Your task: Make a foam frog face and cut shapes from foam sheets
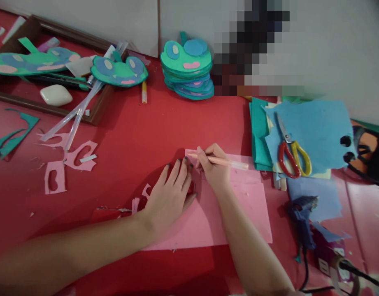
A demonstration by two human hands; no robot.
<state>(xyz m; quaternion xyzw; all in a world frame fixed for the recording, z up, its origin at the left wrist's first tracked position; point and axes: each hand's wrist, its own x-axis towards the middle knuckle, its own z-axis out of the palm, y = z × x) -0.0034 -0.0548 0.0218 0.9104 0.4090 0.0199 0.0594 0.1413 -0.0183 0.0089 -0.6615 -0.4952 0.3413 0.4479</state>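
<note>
On the red table lies a pink sheet [241, 213] with cut-outs along its left edge. My left hand [170, 193] rests flat on it, fingers stretched toward the top corner. A pale orange pen [220, 160] is pinched in my right hand [215, 168], its tip at the sheet's upper left corner. Small pink scraps [135, 204] lie beside my left wrist. Whatever is under my left palm is hidden.
Stacked green frog-like faces [187, 61] stand at the back. A brown tray [96, 111] sits at left near pink offcuts [55, 177]. On the right are scissors [288, 148] on blue sheets [322, 123], and a glue gun [303, 218] with its cord.
</note>
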